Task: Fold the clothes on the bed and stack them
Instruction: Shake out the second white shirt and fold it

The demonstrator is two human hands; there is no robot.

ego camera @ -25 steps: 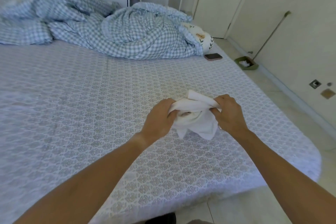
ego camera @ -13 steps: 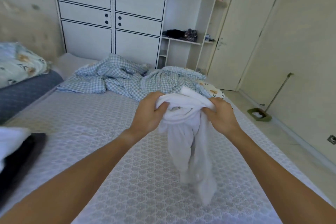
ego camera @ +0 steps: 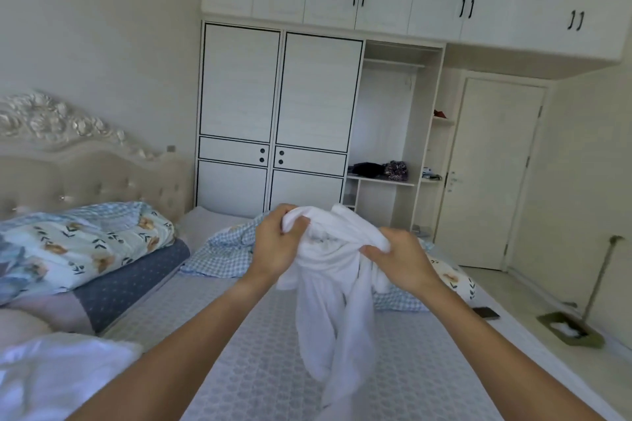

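Two hands raised over the bed (ego camera: 393,369), one white garment (ego camera: 337,287) bunched between them and hanging in a long twisted tail toward the sheet. Left hand (ego camera: 277,243) with its grip clamped on the upper left bunch, fingers curled into the cloth; right hand (ego camera: 400,260) pinching the right side, thumb and fingers closed on a fold. Kind of garment hard to make out, its shape lost in the crumple. One more white cloth (ego camera: 58,376) at lower left, cut off by the frame edge. One checked blanket (ego camera: 225,249) heaped behind, partly hidden by hands and garment. Two stacked pillows (ego camera: 85,249) by one headboard (ego camera: 85,161). One phone (ego camera: 485,313) at the bed's right edge. One dustpan (ego camera: 567,335) on the floor. One wardrobe (ego camera: 280,120), its shelf items too small to tell.
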